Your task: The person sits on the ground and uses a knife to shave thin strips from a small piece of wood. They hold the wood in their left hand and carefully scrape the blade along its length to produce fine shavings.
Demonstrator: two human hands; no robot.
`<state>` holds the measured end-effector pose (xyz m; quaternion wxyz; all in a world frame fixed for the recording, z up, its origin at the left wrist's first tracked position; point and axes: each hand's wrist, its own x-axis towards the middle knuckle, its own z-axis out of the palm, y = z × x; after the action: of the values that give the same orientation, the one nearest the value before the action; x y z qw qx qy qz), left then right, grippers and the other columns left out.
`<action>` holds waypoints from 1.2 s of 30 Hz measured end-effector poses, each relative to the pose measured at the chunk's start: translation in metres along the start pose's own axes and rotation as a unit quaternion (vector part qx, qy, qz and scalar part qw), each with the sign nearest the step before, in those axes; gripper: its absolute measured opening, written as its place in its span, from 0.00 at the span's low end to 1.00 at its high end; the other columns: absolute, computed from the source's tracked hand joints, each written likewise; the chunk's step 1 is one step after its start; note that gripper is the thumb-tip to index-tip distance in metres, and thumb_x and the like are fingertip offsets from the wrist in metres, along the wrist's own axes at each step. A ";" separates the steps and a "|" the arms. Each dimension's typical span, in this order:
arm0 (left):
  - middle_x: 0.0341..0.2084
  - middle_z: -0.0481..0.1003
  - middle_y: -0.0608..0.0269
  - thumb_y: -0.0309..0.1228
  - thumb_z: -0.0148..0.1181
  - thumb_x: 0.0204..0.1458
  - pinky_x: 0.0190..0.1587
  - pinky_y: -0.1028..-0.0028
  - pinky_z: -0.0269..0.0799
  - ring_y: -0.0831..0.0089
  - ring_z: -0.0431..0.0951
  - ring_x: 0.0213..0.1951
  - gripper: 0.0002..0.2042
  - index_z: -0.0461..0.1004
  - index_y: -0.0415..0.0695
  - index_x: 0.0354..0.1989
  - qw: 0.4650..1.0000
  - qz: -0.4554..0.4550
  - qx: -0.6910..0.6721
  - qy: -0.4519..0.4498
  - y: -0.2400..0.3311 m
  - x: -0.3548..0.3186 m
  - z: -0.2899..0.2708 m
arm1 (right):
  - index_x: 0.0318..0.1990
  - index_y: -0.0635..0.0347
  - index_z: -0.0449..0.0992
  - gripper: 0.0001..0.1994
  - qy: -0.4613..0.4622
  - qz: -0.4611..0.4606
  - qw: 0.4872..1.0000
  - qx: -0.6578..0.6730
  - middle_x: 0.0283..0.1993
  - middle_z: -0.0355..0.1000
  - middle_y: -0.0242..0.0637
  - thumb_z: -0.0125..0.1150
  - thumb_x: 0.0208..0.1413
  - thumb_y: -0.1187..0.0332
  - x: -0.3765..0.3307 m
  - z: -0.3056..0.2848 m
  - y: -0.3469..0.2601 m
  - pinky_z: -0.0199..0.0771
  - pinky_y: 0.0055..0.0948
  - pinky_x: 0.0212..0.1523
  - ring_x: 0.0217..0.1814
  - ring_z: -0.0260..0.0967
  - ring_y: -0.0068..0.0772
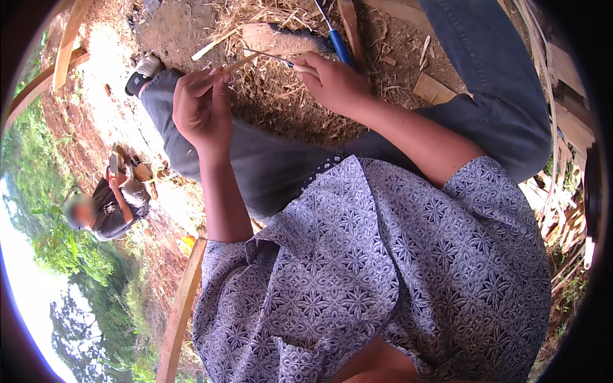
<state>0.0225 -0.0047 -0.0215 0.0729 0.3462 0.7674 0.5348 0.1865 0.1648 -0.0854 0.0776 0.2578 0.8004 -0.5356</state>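
Note:
My left hand (205, 108) pinches a thin pale wood strip (244, 62) between thumb and fingertips. My right hand (333, 83) is closed round the handle of a slim tool with a thin dark shaft (273, 57). The shaft points left and meets or crosses the far end of the strip; I cannot tell if they touch. Most of its handle is hidden in my fingers. Just beyond both hands lies a wood block (276, 39) with a dark hollow. Beside it, behind my right hand, rests a blue-handled tool (341, 47) with a metal shaft.
Wood shavings (281, 96) cover the ground between my legs. A flat wood scrap (434, 89) lies near my right leg, and split wood is heaped at far right. Wooden poles (182, 313) stand at left. Farther left another person (115, 204) sits holding a blade.

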 end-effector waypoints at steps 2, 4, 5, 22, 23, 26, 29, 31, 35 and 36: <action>0.41 0.77 0.56 0.12 0.63 0.59 0.47 0.74 0.82 0.72 0.81 0.43 0.06 0.76 0.34 0.41 1.000 0.001 0.011 -0.004 -0.001 0.000 -0.001 | 0.60 0.53 0.73 0.15 0.040 -0.080 0.993 0.073 0.47 0.83 0.41 0.59 0.68 0.67 -0.004 0.008 -0.015 0.81 0.37 0.44 0.46 0.84 0.42; 0.41 0.77 0.55 0.12 0.63 0.59 0.48 0.74 0.82 0.72 0.82 0.43 0.06 0.76 0.33 0.41 1.000 0.000 0.029 -0.009 -0.002 -0.002 -0.003 | 0.60 0.53 0.73 0.16 0.054 -0.143 0.978 0.143 0.51 0.82 0.43 0.60 0.67 0.69 -0.009 0.006 -0.028 0.81 0.36 0.45 0.48 0.83 0.41; 0.41 0.77 0.55 0.12 0.63 0.59 0.48 0.74 0.82 0.72 0.82 0.43 0.06 0.76 0.33 0.41 0.999 -0.002 0.042 -0.012 0.000 -0.002 -0.005 | 0.60 0.53 0.73 0.16 0.041 -0.128 0.982 0.130 0.51 0.82 0.42 0.60 0.67 0.69 -0.007 0.007 -0.024 0.81 0.36 0.46 0.49 0.83 0.41; 0.43 0.77 0.53 0.13 0.63 0.60 0.50 0.71 0.84 0.69 0.82 0.43 0.06 0.74 0.35 0.41 0.998 -0.024 -0.049 0.038 0.005 -0.017 -0.015 | 0.59 0.56 0.76 0.18 0.081 -0.068 0.973 0.203 0.36 0.79 0.35 0.60 0.69 0.56 -0.001 0.018 -0.001 0.76 0.32 0.36 0.35 0.78 0.30; 0.43 0.77 0.53 0.14 0.62 0.60 0.50 0.71 0.84 0.69 0.83 0.43 0.05 0.74 0.36 0.41 0.993 -0.032 -0.081 0.077 0.003 -0.021 -0.018 | 0.59 0.58 0.75 0.19 0.083 -0.021 0.977 0.196 0.34 0.76 0.32 0.61 0.70 0.55 0.006 0.016 0.002 0.73 0.28 0.33 0.31 0.74 0.25; 0.42 0.78 0.54 0.17 0.61 0.62 0.53 0.68 0.84 0.67 0.83 0.44 0.04 0.73 0.38 0.39 0.960 -0.115 -0.205 0.155 0.009 -0.039 -0.023 | 0.56 0.59 0.76 0.21 0.046 0.095 0.967 0.232 0.31 0.71 0.29 0.62 0.69 0.51 0.021 -0.006 0.008 0.69 0.23 0.28 0.27 0.68 0.19; 0.43 0.77 0.58 0.15 0.60 0.62 0.59 0.63 0.81 0.65 0.82 0.48 0.06 0.72 0.41 0.39 0.914 -0.179 -0.335 0.143 0.020 -0.060 -0.004 | 0.54 0.57 0.76 0.21 0.066 0.080 0.928 0.357 0.33 0.70 0.26 0.64 0.67 0.49 0.033 -0.019 0.005 0.66 0.18 0.25 0.27 0.67 0.14; 0.43 0.75 0.59 0.13 0.61 0.60 0.60 0.63 0.80 0.67 0.80 0.51 0.08 0.71 0.41 0.36 0.923 -0.215 -0.308 0.086 0.026 -0.080 0.015 | 0.54 0.57 0.75 0.21 0.103 0.040 0.879 0.464 0.32 0.70 0.25 0.64 0.67 0.49 0.035 -0.026 -0.009 0.66 0.18 0.25 0.26 0.67 0.13; 0.47 0.72 0.60 0.10 0.64 0.56 0.58 0.70 0.78 0.71 0.78 0.51 0.11 0.70 0.39 0.37 0.944 -0.250 -0.205 -0.060 0.028 -0.105 0.042 | 0.49 0.57 0.73 0.12 0.061 0.040 0.886 0.458 0.36 0.76 0.30 0.67 0.65 0.65 0.038 -0.048 -0.029 0.79 0.23 0.28 0.38 0.81 0.24; 0.49 0.71 0.59 0.10 0.64 0.55 0.58 0.69 0.78 0.71 0.78 0.52 0.12 0.70 0.39 0.40 0.947 -0.242 -0.187 -0.095 0.028 -0.104 0.044 | 0.50 0.59 0.71 0.13 0.044 0.035 0.885 0.463 0.36 0.75 0.27 0.68 0.65 0.67 0.037 -0.049 -0.031 0.75 0.16 0.28 0.37 0.80 0.19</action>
<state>0.1348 -0.0286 -0.0425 0.3361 0.1787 0.7038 0.5998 0.1468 0.2120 -0.0552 -0.0673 0.3157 0.4547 -0.8301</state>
